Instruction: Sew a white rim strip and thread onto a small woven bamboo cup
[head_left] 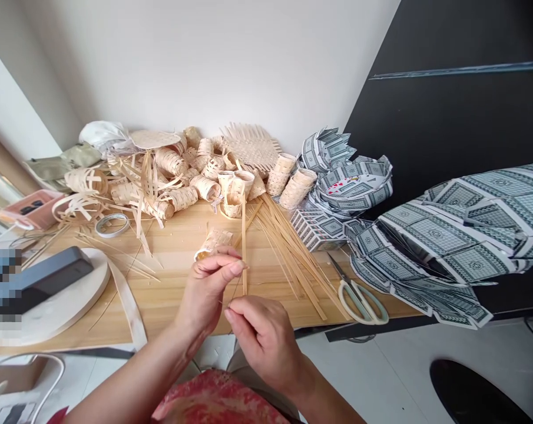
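Note:
My left hand (207, 288) is above the table's front edge, thumb and forefinger pinched together. Lower and to its right, my right hand (266, 341) is closed, with its thumb against the forefinger. A very thin strand (222, 303) seems to run between the two hands; most of it is hidden by the fingers. Just beyond my left hand lies a small woven tube (217, 240) of pale strips. A flat bamboo strip (244, 235) stretches away behind the hands toward an unfinished woven cup (234, 200).
Several woven tubes (171, 162) are heaped along the wall. Loose strips (297, 259) fan out to the right, near scissors (363, 303) with pale handles. Folded playing-card structures (452, 235) fill the right side. A tape roll (112, 225) and a coiled strip roll (85, 294) sit left.

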`<state>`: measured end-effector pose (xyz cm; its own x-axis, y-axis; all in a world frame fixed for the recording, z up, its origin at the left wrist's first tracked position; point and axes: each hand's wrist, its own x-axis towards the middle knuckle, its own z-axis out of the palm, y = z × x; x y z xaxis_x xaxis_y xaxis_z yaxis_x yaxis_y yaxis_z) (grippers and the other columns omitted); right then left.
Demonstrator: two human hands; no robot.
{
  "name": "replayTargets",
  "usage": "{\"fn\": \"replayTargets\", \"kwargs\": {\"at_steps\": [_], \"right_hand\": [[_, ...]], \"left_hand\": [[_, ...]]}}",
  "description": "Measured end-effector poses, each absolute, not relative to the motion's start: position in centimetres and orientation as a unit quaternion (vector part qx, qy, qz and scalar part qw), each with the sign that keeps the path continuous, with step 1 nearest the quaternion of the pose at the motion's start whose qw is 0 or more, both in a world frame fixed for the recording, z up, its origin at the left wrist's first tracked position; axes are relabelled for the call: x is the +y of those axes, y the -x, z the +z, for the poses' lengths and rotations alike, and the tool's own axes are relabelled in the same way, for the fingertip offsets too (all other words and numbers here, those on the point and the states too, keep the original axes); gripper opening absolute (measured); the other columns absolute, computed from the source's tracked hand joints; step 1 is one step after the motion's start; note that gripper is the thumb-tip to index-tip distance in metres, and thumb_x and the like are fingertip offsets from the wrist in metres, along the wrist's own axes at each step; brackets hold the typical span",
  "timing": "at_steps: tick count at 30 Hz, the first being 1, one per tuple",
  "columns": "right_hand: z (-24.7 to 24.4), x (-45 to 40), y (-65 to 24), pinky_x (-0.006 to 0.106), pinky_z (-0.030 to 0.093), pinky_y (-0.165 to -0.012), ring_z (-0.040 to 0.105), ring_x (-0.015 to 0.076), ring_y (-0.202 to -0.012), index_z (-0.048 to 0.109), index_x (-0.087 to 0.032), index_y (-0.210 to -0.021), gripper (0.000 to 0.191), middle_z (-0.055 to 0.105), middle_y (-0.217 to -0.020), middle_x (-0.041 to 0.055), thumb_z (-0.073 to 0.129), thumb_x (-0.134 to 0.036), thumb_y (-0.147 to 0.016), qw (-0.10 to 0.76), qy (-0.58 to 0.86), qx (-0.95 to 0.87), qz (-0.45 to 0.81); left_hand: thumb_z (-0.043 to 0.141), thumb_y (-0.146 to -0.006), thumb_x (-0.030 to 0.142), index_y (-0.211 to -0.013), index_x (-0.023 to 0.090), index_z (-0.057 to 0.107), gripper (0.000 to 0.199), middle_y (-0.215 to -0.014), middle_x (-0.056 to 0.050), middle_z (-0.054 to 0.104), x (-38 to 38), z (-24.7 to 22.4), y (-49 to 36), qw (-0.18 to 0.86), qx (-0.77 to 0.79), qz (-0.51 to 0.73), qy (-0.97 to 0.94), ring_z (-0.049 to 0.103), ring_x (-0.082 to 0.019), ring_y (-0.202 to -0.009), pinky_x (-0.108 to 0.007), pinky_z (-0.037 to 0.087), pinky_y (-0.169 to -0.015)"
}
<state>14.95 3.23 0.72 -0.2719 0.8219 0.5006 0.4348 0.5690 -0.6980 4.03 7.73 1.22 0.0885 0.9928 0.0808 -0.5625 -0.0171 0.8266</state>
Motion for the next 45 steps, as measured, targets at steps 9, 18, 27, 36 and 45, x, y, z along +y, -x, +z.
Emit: {"fn": "replayTargets", "kwargs": {"at_steps": [9, 18, 27, 36, 45], "right_hand": [[1.5, 3.2, -15.9, 0.020, 0.024, -0.044, 0.028, 0.0073, -0.047, 0.040, -0.018, -0.059, 0.028, 0.030, -0.051, -0.0052, 0.042, -0.029, -0.085, 0.436, 0.469, -0.676, 0.366], [1.7, 5.0, -19.3, 0.022, 0.027, -0.047, 0.034, 0.0088, -0.049, 0.048, -0.019, -0.061, 0.023, 0.038, -0.051, -0.0041, 0.050, -0.031, -0.080, 0.471, 0.566, -0.633, 0.239], [4.5, 5.9, -19.2, 0.022, 0.024, -0.045, 0.031, 0.0079, -0.047, 0.049, -0.018, -0.060, 0.023, 0.034, -0.049, -0.0045, 0.050, -0.029, -0.080, 0.502, 0.532, -0.646, 0.218], [4.5, 6.0, -19.7, 0.021, 0.027, -0.048, 0.035, 0.0077, -0.051, 0.052, -0.017, -0.061, 0.023, 0.039, -0.054, -0.0044, 0.050, -0.030, -0.080, 0.489, 0.501, -0.653, 0.289], [3.6, 6.7, -19.6, 0.022, 0.028, -0.050, 0.035, 0.0078, -0.052, 0.052, -0.017, -0.060, 0.024, 0.040, -0.054, -0.0044, 0.052, -0.031, -0.079, 0.487, 0.495, -0.647, 0.313]], "left_hand": [[0.074, -0.061, 0.025, -0.059, 0.014, 0.061, 0.017, -0.065, 0.001, 0.060, 9.7, 0.6, -2.6, 0.735, 0.261, 0.554, -0.291, 0.054, -0.007, -0.060, -0.017, 0.042, -0.056], [0.078, -0.055, 0.026, -0.054, 0.012, 0.060, 0.023, -0.057, 0.002, 0.052, 9.9, 0.2, -0.7, 0.765, 0.303, 0.457, -0.339, 0.043, -0.004, -0.051, -0.017, 0.037, -0.051], [0.070, -0.064, 0.037, -0.061, 0.013, 0.068, 0.024, -0.061, -0.002, 0.058, 10.0, -1.0, -0.8, 0.645, 0.384, 0.376, -0.543, 0.045, -0.008, -0.056, -0.020, 0.036, -0.056], [0.067, -0.067, 0.031, -0.082, 0.017, 0.070, 0.020, -0.077, -0.001, 0.061, 10.2, 1.2, 0.3, 0.545, 0.411, 0.410, -0.605, 0.050, -0.012, -0.071, -0.023, 0.037, -0.067], [0.075, -0.059, 0.026, -0.053, 0.013, 0.064, 0.018, -0.054, 0.002, 0.054, 9.5, 2.2, -3.2, 0.693, 0.286, 0.353, -0.560, 0.045, -0.007, -0.054, -0.020, 0.034, -0.055]]}}
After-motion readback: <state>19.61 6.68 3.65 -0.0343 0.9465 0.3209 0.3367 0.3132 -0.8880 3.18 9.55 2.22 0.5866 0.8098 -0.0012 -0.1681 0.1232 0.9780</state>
